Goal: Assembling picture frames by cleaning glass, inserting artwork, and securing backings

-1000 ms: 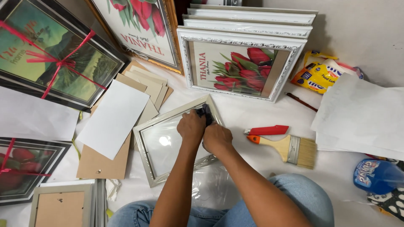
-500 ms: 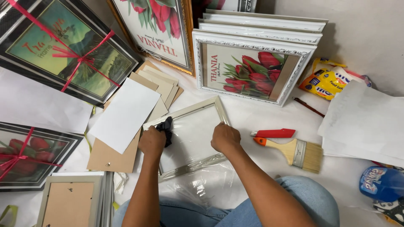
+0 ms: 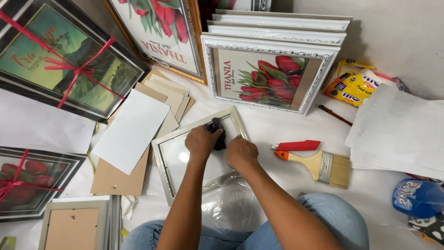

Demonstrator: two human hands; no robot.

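Observation:
A small silver picture frame with glass (image 3: 172, 157) lies flat on the white floor in front of my knees. My left hand (image 3: 201, 141) is closed around a dark cloth (image 3: 216, 130) and presses it on the glass near the frame's upper right corner. My right hand (image 3: 241, 153) rests on the frame's right edge and holds it down. A clear plastic wrap (image 3: 230, 201) lies under the frame's lower edge, on my lap.
A paintbrush (image 3: 319, 165) and red cutter (image 3: 297, 146) lie right of the frame. White paper (image 3: 132, 129) and cardboard backings (image 3: 115, 178) lie left. Framed tulip prints (image 3: 266, 74) lean on the wall behind. Ribbon-tied frames (image 3: 69, 65) sit left, paper sheets (image 3: 397, 134) right.
My left hand has moved the cloth from the frame's left side back to its upper right corner. My right hand has stayed on the right edge. The view has shifted slightly.

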